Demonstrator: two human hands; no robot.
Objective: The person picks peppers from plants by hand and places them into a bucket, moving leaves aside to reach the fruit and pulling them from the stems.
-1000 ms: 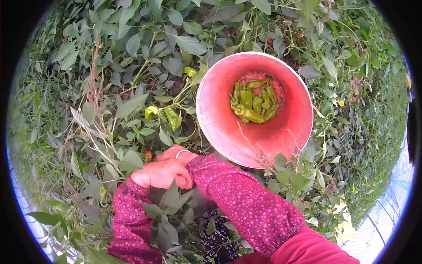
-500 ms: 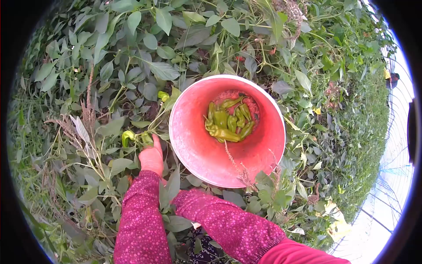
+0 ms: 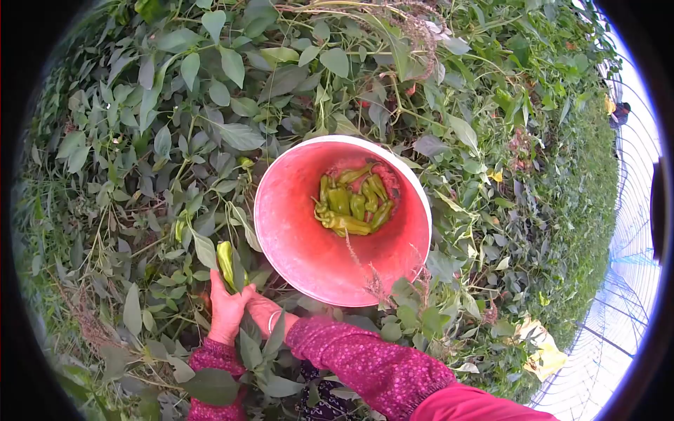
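Note:
My left hand (image 3: 226, 309) is closed around a green pepper (image 3: 225, 263), whose pale, tapered body stands up between thumb and fingers among the leaves. Close against it, my right hand (image 3: 264, 313) reaches in from the right, a white band at its wrist. Its fingers are hidden behind the left hand and the foliage. A red bucket (image 3: 291, 249) with a white rim leans in the plants just above and right of both hands. Several green peppers (image 3: 344, 223) lie at its bottom.
Dense leafy pepper plants (image 3: 232, 133) surround the bucket. Dry weed seed heads (image 3: 375, 281) poke up before its lower rim. Small red fruits (image 3: 364, 103) show behind it. A yellowish sheet (image 3: 544, 354) lies at lower right. Another person (image 3: 620, 114) is far off near the greenhouse frame (image 3: 618, 309).
My left hand has drawn down and slightly left, with a pepper now showing in its grasp. My right hand has come into view beside it. The bucket appears lower and further left.

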